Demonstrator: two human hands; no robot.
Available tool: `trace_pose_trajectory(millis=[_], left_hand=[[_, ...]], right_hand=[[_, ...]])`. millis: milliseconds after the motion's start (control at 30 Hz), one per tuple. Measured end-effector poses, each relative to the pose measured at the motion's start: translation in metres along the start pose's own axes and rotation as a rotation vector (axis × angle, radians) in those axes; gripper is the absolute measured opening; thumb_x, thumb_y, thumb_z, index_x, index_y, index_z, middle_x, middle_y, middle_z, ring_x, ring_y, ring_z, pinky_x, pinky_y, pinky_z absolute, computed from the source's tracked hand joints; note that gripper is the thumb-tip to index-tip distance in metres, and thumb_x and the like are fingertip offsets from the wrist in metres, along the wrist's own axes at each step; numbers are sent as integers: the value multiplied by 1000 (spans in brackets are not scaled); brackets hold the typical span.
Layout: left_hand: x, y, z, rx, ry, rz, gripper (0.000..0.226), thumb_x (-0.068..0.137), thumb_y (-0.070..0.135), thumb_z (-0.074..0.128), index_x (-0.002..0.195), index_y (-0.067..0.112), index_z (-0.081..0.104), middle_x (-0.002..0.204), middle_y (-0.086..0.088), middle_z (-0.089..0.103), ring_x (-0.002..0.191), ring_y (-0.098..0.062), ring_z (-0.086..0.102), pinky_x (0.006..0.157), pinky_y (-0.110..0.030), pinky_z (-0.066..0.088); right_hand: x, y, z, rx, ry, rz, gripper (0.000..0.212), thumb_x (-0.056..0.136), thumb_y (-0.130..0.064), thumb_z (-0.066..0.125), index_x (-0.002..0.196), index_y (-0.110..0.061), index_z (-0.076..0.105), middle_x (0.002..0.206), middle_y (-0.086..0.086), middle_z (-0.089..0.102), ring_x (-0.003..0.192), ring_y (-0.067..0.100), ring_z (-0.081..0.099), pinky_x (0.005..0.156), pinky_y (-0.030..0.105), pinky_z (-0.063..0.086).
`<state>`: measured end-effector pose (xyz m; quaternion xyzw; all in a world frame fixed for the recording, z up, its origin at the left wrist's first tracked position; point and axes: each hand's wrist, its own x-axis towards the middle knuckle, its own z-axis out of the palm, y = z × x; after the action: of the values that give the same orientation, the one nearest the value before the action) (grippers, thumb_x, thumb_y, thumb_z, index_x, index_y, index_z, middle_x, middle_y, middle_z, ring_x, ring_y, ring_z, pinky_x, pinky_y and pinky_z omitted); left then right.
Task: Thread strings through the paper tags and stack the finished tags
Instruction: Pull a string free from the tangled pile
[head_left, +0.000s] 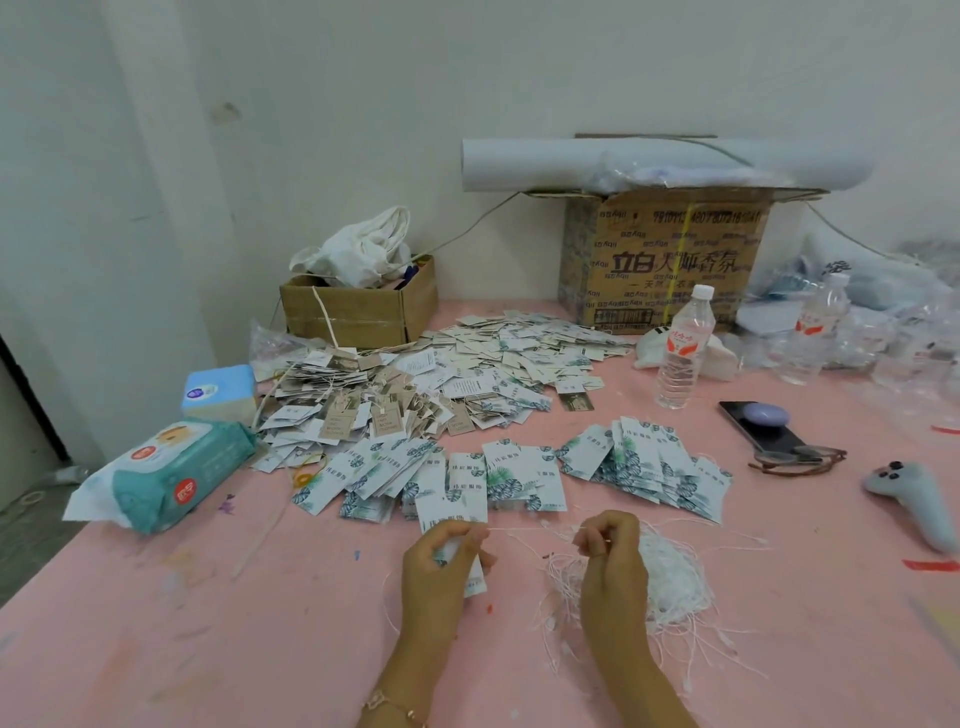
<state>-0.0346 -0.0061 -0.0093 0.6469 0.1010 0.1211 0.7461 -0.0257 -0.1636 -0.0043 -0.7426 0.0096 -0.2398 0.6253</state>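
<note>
I am at the threading step. My left hand (441, 561) has its fingers curled round a white paper tag with a teal leaf print (475, 584), held low over the pink tabletop (208, 623). My right hand (613, 561) pinches a thin white string (530, 530) between thumb and forefinger, its other fingers loosely folded. The string runs nearly straight from one hand to the other. Its left end meets the top of the tag under my fingertips, but those fingers hide the hole, so I cannot tell whether it has gone through.

As I judge it, the next move is a small, steady pull with the right hand while the left keeps the tag from twisting. Then the tag can be laid with the finished ones.

The tag sits inside my left grip, and only its lower corner shows, on the side toward my right hand. The tangled heap of white strings (670, 582) lies under and just past my right hand, within easy reach. The fanned rows of matching leaf-print tags (644, 467) spread just beyond both hands, the nearest card almost at my left knuckles.
</note>
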Motion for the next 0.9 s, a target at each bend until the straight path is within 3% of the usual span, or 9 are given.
trace_pose_trajectory(millis=[133, 267, 400, 500, 600, 733, 900], left_hand=[[-1, 1, 0, -4, -13, -1, 16, 78, 29, 74, 86, 14, 72, 67, -11, 72, 58, -12, 68, 42, -19, 47], [-3, 1, 2, 7, -62, -21, 22, 79, 27, 75, 85, 7, 70, 67, -14, 71, 50, -15, 63, 37, -24, 45], [-1, -1, 1, 17, -62, -46, 17, 80, 26, 76, 77, 11, 69, 67, -15, 70, 48, -19, 61, 39, -28, 48], [0, 0, 1, 15, -53, -58, 15, 79, 27, 76, 76, 14, 70, 67, -15, 70, 50, -19, 62, 41, -30, 51], [0, 2, 2, 22, -48, -53, 17, 75, 32, 76, 77, 16, 71, 67, -13, 71, 52, -17, 63, 43, -29, 51], [2, 0, 2, 46, -23, -33, 14, 82, 26, 74, 82, 12, 70, 67, -10, 73, 58, -13, 69, 46, -22, 50], [1, -2, 3, 48, -28, -60, 13, 81, 23, 75, 78, 12, 69, 70, -12, 73, 60, -18, 70, 39, -26, 49]], right_hand=[[13, -8, 3, 40, 57, -46, 20, 95, -3, 50, 87, -21, 48, 81, 2, 60, 73, 9, 57, 63, 12, 43], [34, -11, 8, 201, 96, 94, 11, 90, -9, 62, 88, -19, 58, 83, 1, 65, 74, 9, 60, 67, 15, 48], [40, -1, 8, 563, 128, 406, 14, 90, -7, 62, 100, -16, 66, 89, -2, 72, 82, 7, 67, 72, 18, 52], [39, 2, 6, 1019, 155, 575, 24, 91, -3, 56, 114, -6, 61, 95, 5, 68, 78, 7, 68, 74, 16, 57], [40, -1, 2, 1262, 139, 637, 24, 87, -4, 57, 111, -3, 61, 94, 9, 66, 80, 11, 66, 72, 17, 57], [36, -8, 0, 1390, 59, 653, 31, 77, -11, 64, 107, -7, 60, 88, 6, 67, 77, 11, 66, 68, 21, 57], [34, -13, 2, 1501, 38, 646, 15, 80, -17, 60, 90, -8, 63, 76, 2, 65, 70, 9, 65, 67, 23, 57]])
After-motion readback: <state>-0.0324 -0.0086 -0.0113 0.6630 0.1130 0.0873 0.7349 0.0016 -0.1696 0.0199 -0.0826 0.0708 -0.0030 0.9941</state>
